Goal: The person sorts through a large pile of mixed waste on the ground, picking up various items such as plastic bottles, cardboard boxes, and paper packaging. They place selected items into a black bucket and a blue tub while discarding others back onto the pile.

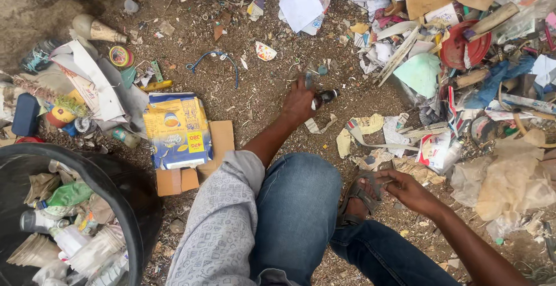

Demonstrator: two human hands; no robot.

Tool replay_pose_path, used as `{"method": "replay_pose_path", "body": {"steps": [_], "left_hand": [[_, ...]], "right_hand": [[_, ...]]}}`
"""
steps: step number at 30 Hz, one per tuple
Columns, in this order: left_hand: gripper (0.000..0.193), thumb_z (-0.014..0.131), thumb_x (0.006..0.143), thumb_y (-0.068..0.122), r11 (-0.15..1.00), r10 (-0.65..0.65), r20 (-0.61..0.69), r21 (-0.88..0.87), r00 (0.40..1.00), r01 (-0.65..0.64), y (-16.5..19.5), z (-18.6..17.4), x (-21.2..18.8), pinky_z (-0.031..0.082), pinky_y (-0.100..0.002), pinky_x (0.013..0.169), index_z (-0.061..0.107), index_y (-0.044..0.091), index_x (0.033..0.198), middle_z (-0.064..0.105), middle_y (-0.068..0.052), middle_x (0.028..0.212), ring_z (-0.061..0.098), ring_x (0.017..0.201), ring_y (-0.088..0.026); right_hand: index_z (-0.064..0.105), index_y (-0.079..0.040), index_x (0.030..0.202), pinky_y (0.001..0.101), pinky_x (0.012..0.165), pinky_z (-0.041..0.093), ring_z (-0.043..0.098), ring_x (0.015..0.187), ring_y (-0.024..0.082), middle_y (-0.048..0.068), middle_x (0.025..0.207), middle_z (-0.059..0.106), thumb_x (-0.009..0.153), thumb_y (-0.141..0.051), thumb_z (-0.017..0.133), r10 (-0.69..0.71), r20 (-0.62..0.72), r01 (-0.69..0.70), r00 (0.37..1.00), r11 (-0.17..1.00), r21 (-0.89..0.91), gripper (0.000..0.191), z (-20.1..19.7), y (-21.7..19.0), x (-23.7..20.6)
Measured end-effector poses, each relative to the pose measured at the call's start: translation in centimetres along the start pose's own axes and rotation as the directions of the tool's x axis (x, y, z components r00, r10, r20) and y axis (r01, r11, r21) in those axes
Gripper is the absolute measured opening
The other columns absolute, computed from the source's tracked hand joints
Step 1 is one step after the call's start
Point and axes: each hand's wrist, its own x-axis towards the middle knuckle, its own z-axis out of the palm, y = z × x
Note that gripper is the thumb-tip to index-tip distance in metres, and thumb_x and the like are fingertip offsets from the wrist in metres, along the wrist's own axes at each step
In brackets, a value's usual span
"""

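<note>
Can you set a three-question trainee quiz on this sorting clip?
1. True or false: the left hand has its grip on a small dark bottle down on the ground.
2. What is the right hand touching? A) the flattened blue and yellow carton B) the sandal C) the red lid
3. Fill in: the black bin sits at the lower ____ of the view.

Key: 1 true; 2 B; 3 left.
</note>
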Motion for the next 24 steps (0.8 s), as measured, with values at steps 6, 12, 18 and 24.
{"method": "replay_pose_path", "body": {"steps": [6, 12, 18, 24], "left_hand": [[0.083, 0.095, 0.061, 0.04, 0.955, -0.011, -0.202, -0.292, 0.979, -0.049, -3.6, -2.0, -10.0, 0.037, -0.063, 0.116, 0.062, 0.02, 0.134, 0.013, -0.024, 0.165, 0.021, 0.15, -0.049], [0.075, 0.093, 0.062, 0.038, 0.927, -0.231, -0.453, -0.372, 0.861, 0.053, -9.2, -9.9, -15.9, 0.031, -0.064, 0.115, 0.061, 0.021, 0.128, 0.013, -0.023, 0.166, 0.022, 0.152, -0.047], [0.074, 0.089, 0.067, 0.032, 0.94, -0.156, -0.646, -0.33, 0.747, -0.089, -12.5, -16.2, -20.1, 0.037, -0.057, 0.12, 0.059, 0.018, 0.133, 0.019, -0.025, 0.165, 0.028, 0.151, -0.05], [0.07, 0.09, 0.063, 0.026, 0.907, -0.373, -0.614, -0.398, 0.696, 0.136, -15.3, -16.9, -26.9, 0.029, -0.06, 0.12, 0.062, 0.016, 0.126, 0.015, -0.025, 0.163, 0.019, 0.151, -0.051]], "right_hand": [[0.057, -0.012, 0.142, 0.042, 0.094, 0.058, 0.07, 0.116, 0.025, 0.007, 0.134, 0.073, 0.096, -0.013, 0.054, 0.038, -0.011, -0.038, 0.999, 0.999, -0.012, 0.046, -0.6, 3.7, 1.3], [0.057, -0.008, 0.14, 0.0412, 0.097, 0.057, 0.066, 0.122, 0.023, 0.011, 0.136, 0.066, 0.097, -0.011, 0.054, 0.002, 0.1, -0.013, 0.995, 0.993, 0.114, 0.044, -0.9, 3.6, 4.2], [0.055, -0.008, 0.143, 0.0399, 0.101, 0.055, 0.069, 0.117, 0.028, 0.012, 0.14, 0.066, 0.098, -0.002, 0.051, -0.049, 0.118, 0.037, 0.992, 0.994, 0.099, 0.046, -1.8, -0.9, 5.9], [0.053, -0.006, 0.145, 0.0423, 0.099, 0.058, 0.068, 0.118, 0.029, 0.016, 0.139, 0.065, 0.098, 0.008, 0.043, -0.058, 0.102, 0.039, 0.993, 0.984, 0.175, 0.049, -1.9, -4.8, 7.3]]}}
